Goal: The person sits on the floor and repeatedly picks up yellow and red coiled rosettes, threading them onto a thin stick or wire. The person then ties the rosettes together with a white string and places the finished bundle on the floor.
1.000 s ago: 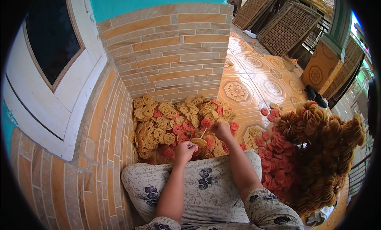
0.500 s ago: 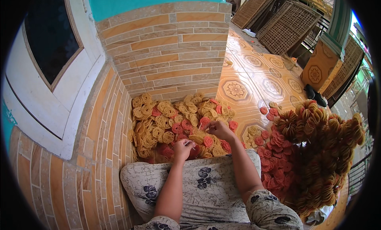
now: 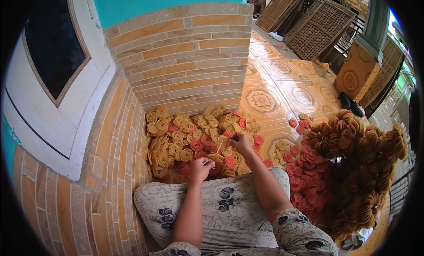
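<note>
**Hands at a heap of coiled rounds on a tiled floor**

Seen from the head view, looking down over a lap covered by grey cloth with dark flower prints point(image 3: 221, 207). Left hand point(image 3: 201, 167) closed into a loose fist at the near edge of the heap of coiled rounds point(image 3: 194, 139), fingers curled together around a thin pale stick point(image 3: 217, 147) that slants up and away from the knuckles; grip on the stick looks closed, though too small to tell how firmly. Right hand point(image 3: 240, 143) resting further in, palm down on the heap, fingertips pinched together on a yellow round; whether lifted or merely touched, cannot tell.

Heap itself: flat spiral rounds, mostly yellow with red ones scattered through, piled on the orange patterned floor tiles point(image 3: 282, 86) in the corner formed by the striped brick-look wall point(image 3: 185, 57) ahead and the same tiling along the left side. White-framed dark window point(image 3: 53, 48) set in the left wall.

At the right edge of the floor, a second, larger pile: bundled clusters of brown-yellow rounds point(image 3: 366, 167) with loose red rounds point(image 3: 309, 176) along their near side, well apart from both hands. Woven lattice panels point(image 3: 316, 28) leaning at the far end of the floor.
</note>
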`<action>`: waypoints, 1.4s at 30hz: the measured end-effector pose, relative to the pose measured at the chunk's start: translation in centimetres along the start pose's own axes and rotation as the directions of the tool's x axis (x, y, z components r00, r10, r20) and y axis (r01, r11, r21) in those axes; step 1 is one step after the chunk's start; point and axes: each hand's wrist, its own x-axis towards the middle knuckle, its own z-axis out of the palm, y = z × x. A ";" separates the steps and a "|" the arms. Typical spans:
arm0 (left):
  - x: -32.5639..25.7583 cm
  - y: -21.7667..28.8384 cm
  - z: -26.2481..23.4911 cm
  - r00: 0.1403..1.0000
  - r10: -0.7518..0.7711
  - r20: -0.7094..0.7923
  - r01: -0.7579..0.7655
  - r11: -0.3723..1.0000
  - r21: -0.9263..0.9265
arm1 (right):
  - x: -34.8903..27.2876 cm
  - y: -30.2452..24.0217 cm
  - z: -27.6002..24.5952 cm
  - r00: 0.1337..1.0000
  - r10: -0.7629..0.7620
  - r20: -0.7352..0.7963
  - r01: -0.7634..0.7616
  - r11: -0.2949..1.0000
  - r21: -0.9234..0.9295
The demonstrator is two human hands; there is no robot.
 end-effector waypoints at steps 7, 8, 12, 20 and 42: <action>0.2 -0.6 0.2 1.000 -0.006 0.012 0.006 1.000 0.002 | -2.1 -3.9 -0.8 0.995 -0.072 -0.062 0.082 0.983 0.166; 0.2 -0.7 0.3 1.000 -0.007 0.013 0.008 1.000 -0.008 | -2.4 -4.4 -0.8 0.993 -0.081 -0.081 0.091 0.987 0.128; 0.2 -0.7 0.5 1.000 0.006 0.009 -0.006 0.999 -0.050 | -3.4 -6.1 -0.8 0.968 -0.203 -0.150 0.193 0.978 -0.079; 0.1 0.2 0.6 0.999 0.021 -0.040 -0.021 1.000 0.009 | -3.4 -6.7 -0.3 0.952 -0.273 -0.139 0.264 0.961 -0.083; 0.9 1.3 0.6 0.998 0.004 -0.059 -0.004 1.000 0.012 | -0.3 -4.7 -0.7 0.979 -0.072 0.192 0.025 0.972 0.235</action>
